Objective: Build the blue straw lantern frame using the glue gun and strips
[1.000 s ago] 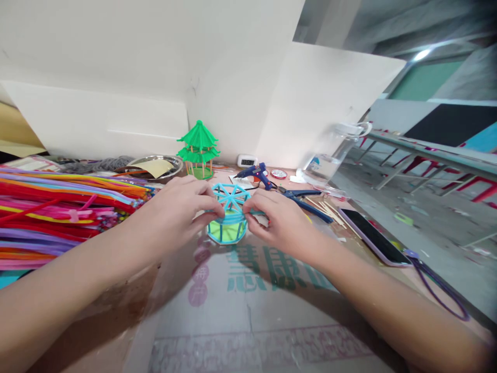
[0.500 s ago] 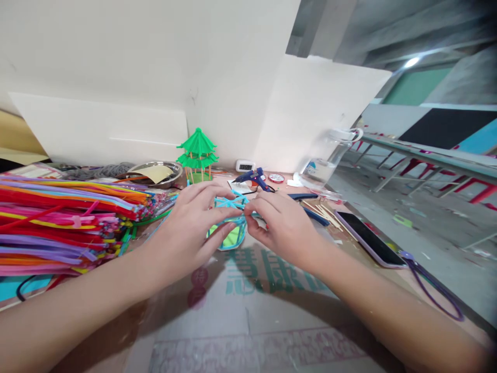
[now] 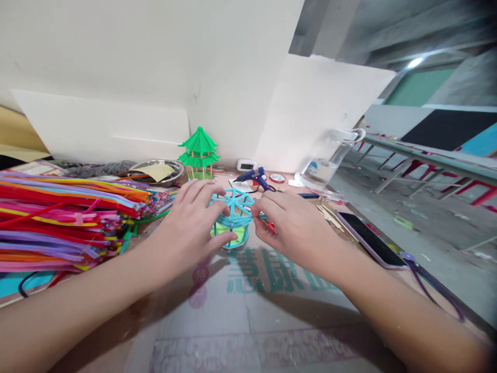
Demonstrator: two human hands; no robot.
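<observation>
A small light-blue frame of pipe cleaners [image 3: 233, 204], with spokes meeting at its top and a yellow-green base [image 3: 227, 234], stands on the work surface between my hands. My left hand [image 3: 190, 217] is at its left side, fingers apart; the thumb reaches across the front of the frame, and whether the fingertips touch it is unclear. At the frame's right edge, my right hand [image 3: 287, 223] has thumb and fingers drawn together in a pinch. Something red [image 3: 271, 226] shows beneath these fingers, but what they hold is hidden.
Bundled pipe cleaners [image 3: 58, 223] lie at left, near a metal bowl [image 3: 176, 171]. Behind the frame stand a green-roofed pavilion model [image 3: 199, 147], a small digital clock [image 3: 246, 165] and a blue glue gun [image 3: 252, 176]. At right are a clear bottle [image 3: 322, 163], sticks [image 3: 330, 217] and a phone [image 3: 368, 238].
My hands have moved apart at the frame's top, so its spokes show more fully. The left fingers have spread, and the right hand has shifted slightly right, still pinched.
</observation>
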